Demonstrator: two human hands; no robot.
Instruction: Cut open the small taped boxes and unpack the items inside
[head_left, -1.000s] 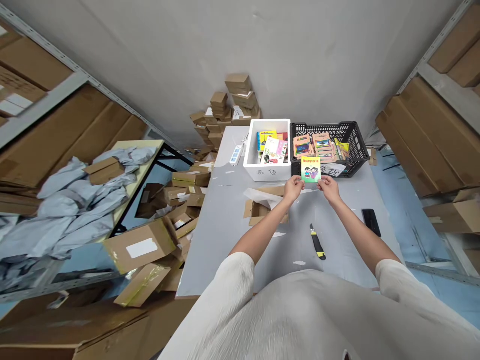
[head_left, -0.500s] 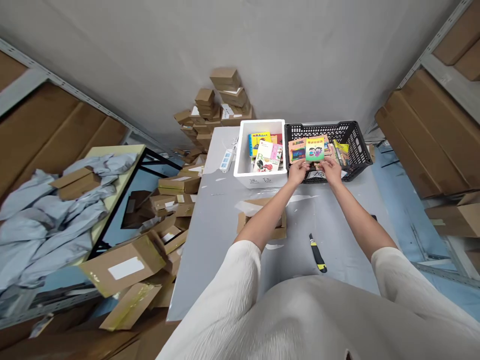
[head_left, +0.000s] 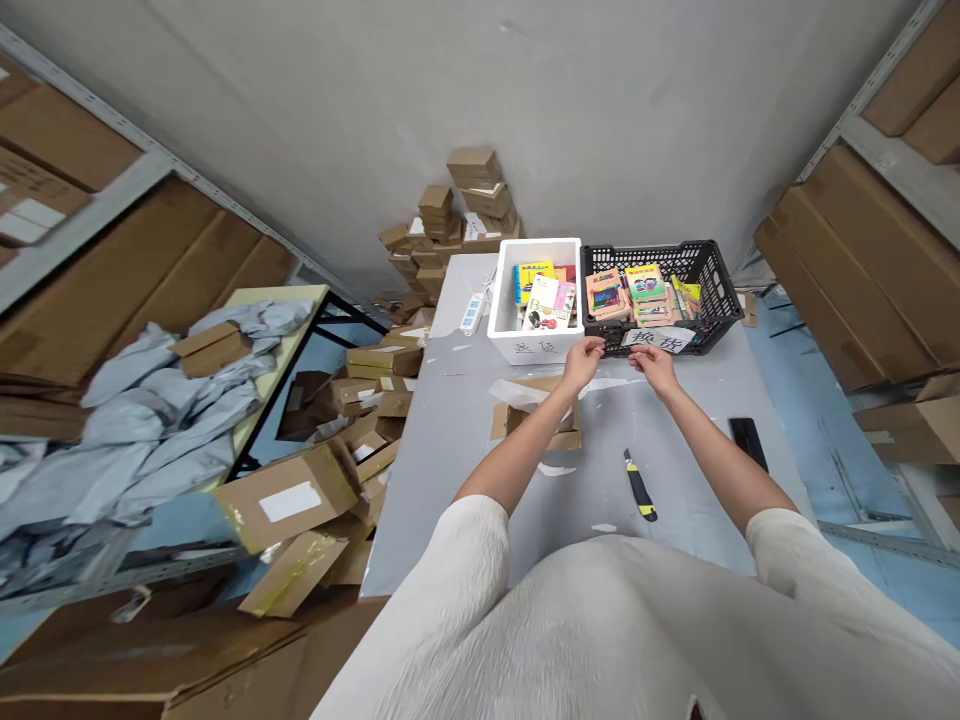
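My left hand (head_left: 583, 362) is just in front of the near wall of the black plastic crate (head_left: 720, 300), fingers loosely bent and apart, nothing in it. Beside it my right hand (head_left: 655, 366) is at the crate's white handwritten label (head_left: 671, 341), its fingers stretched toward the left and holding nothing. Inside the crate lie stacked small books, among them a yellow-and-green booklet (head_left: 645, 282) on top and a pink-covered book (head_left: 606, 294). A white foam box (head_left: 534, 350) adjoins the crate on the left, containing several books, including a white-and-pink one (head_left: 550, 303).
On the grey table (head_left: 465, 440) are an opened small carton (head_left: 566, 440), a yellow-black utility knife (head_left: 639, 487), a black phone (head_left: 748, 443) and a power strip (head_left: 472, 313). Cartons (head_left: 300, 500) pile up at left, near grey bags (head_left: 180, 400) on another table.
Both hands have let go of the yellow-and-green booklet, which now lies on the books in the crate. They have drawn back toward me, and the view has shifted slightly left.
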